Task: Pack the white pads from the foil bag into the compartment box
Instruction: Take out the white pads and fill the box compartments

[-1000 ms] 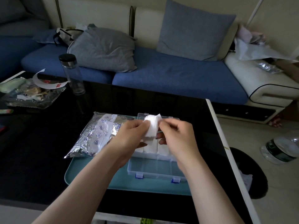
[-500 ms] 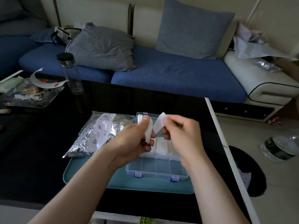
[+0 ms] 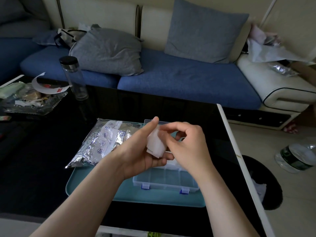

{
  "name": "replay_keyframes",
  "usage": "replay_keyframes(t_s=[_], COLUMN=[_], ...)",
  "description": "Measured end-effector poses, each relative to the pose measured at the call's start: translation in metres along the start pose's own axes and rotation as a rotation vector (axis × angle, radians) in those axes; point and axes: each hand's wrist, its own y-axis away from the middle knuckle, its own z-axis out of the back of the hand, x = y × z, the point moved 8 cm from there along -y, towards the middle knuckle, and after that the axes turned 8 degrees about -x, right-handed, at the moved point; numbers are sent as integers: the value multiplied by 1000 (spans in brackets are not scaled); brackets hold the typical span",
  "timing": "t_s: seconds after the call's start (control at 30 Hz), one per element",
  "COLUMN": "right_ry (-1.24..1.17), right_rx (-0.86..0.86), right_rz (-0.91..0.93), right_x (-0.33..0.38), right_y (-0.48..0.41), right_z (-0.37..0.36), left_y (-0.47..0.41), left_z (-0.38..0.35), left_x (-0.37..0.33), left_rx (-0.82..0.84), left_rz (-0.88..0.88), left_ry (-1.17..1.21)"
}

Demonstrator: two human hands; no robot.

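My left hand (image 3: 142,147) holds a small stack of white pads (image 3: 156,144) in its palm, thumb up along the stack's left side. My right hand (image 3: 186,144) has its fingers curled onto the stack's right edge. Both hands hover over the clear compartment box (image 3: 164,181), which lies open on a teal tray (image 3: 95,187). More white pads sit in the box's far compartments, mostly hidden by my hands. The foil bag (image 3: 102,141) lies on the tray's left end, left of the box.
The tray sits on a black table with a white right edge (image 3: 230,144). A clear bottle with a black cap (image 3: 74,77) and a glass dish of scraps (image 3: 29,101) stand at the far left. A blue sofa with grey cushions runs behind.
The single pad my right hand was peeling away is back against the stack. My left hand has turned palm up and both hands have lowered slightly toward the box.
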Motion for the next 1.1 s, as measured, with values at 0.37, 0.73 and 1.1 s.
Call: replay_keyframes(t_s=[0.37,0.73,1.1], right_ry=[218,253,-98], right_rx=[187,169,82], right_rz=[130,137,-186], right_x=[8,6,-12], right_y=[9,9,2], right_z=[-12,-21,-8], left_y=[-4,-1,0], left_z=[24,16,21], left_x=[1,0,-2], left_rx=[-200,-171,-198], left_rz=[58,69,41], left_ry=[90,148,133])
